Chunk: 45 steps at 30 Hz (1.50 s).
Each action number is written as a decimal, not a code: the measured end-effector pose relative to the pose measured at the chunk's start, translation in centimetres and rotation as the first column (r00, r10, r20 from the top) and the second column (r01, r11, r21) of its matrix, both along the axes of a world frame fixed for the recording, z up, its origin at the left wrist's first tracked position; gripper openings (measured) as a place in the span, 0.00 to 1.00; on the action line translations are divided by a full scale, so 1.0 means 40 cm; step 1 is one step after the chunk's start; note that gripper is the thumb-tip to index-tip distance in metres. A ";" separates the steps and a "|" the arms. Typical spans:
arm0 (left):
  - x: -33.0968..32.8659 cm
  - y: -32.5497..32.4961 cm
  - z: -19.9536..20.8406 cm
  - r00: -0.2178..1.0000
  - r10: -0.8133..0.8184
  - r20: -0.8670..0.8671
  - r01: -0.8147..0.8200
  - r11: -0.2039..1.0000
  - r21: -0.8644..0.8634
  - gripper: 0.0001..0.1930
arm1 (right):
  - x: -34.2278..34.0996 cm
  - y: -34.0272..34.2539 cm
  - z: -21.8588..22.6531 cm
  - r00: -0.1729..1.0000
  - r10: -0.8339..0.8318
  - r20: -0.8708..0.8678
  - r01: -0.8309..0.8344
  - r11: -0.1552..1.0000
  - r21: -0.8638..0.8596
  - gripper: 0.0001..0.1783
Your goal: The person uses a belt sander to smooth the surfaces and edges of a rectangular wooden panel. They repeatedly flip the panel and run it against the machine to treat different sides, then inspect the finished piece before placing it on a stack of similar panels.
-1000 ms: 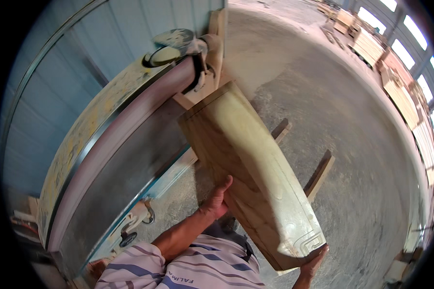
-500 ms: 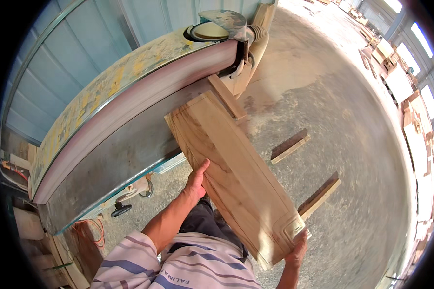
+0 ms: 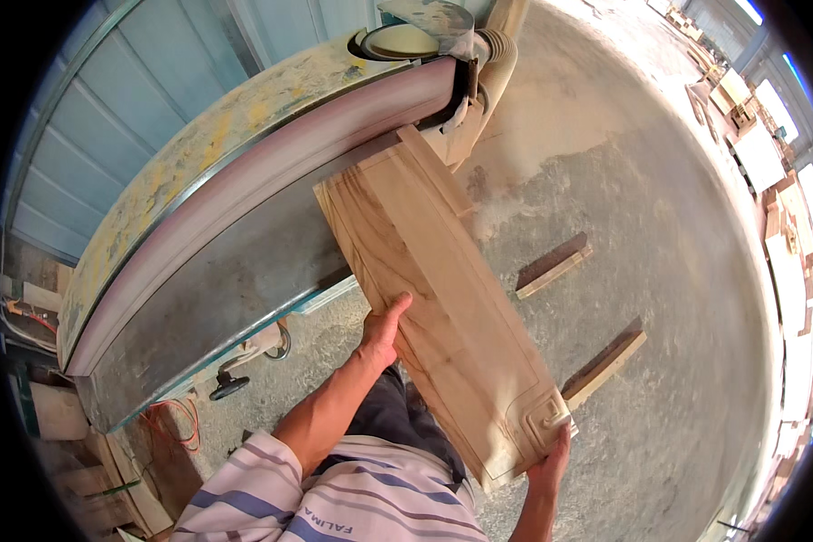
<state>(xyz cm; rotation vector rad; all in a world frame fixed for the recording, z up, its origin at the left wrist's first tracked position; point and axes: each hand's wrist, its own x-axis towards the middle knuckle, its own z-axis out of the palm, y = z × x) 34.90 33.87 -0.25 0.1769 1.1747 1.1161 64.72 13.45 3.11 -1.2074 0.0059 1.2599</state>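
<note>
Striped shirt [image 3: 370, 497]: at the lower edge, nearest to the viewer; above dark trousers [image 3: 388, 411].
Right hand [image 3: 553, 452]: gripping the wooden panel at its near right corner, beside the carved angular motif; the fingers beneath are largely hidden.
Left hand [image 3: 384, 330]: closed on the panel's left long edge, thumb over the upper face; the other fingers are out of sight below.
Wooden panel [image 3: 442, 303]: held aslant between both hands, carved end nearest the body, far end over the metal table; whether it touches that table cannot be told.
Beneath the table: a black knob [image 3: 230, 387]; an orange cord [image 3: 190, 429], coiled near the left.
Floor strips [image 3: 603, 372]: two wooden pieces lying apart on the grey floor [image 3: 677, 271], right of the panel.
Sanding machine: metal table [image 3: 217, 294] in front of a reddish belt [image 3: 271, 185]; above it, a yellow-stained housing [image 3: 190, 167]; at the table's far end, a wooden bar [image 3: 438, 172], close by the panel; behind, a ribbed hose [image 3: 501, 68].
Background: blue ribbed wall [image 3: 126, 126] at upper left; stacked timber [image 3: 758, 158] along the right, below bright windows [image 3: 776, 110].
</note>
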 end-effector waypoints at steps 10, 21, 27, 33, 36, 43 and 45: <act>-0.019 0.057 0.010 1.000 -0.003 0.016 0.003 1.000 -0.027 0.34 | -0.006 0.049 -0.033 0.999 -0.032 0.002 0.032 0.999 -0.015 0.28; -0.036 0.082 -0.003 1.000 0.002 -0.005 -0.003 0.999 -0.050 0.33 | -0.029 0.072 -0.027 0.999 -0.052 -0.002 0.052 0.998 -0.024 0.28; -0.047 0.098 0.005 1.000 -0.003 0.008 0.003 0.999 -0.046 0.31 | -0.036 0.084 -0.040 0.995 -0.101 -0.011 0.101 0.994 -0.045 0.30; -0.070 0.124 -0.001 0.999 -0.028 0.022 0.029 0.998 -0.055 0.31 | -0.047 0.100 -0.048 0.996 -0.076 -0.055 0.073 0.996 -0.047 0.29; -0.074 0.130 -0.019 1.000 -0.011 -0.001 0.011 0.999 -0.041 0.32 | -0.054 0.113 -0.050 0.996 -0.083 -0.020 0.082 0.995 -0.065 0.29; -0.080 0.128 -0.025 1.000 -0.013 -0.020 0.013 1.000 -0.025 0.32 | -0.075 0.129 -0.037 0.990 -0.140 0.016 0.141 0.985 -0.104 0.28; -0.074 0.126 -0.026 1.000 -0.006 0.009 0.006 1.000 -0.002 0.32 | -0.076 0.135 -0.021 0.989 -0.144 -0.020 0.140 0.982 -0.126 0.29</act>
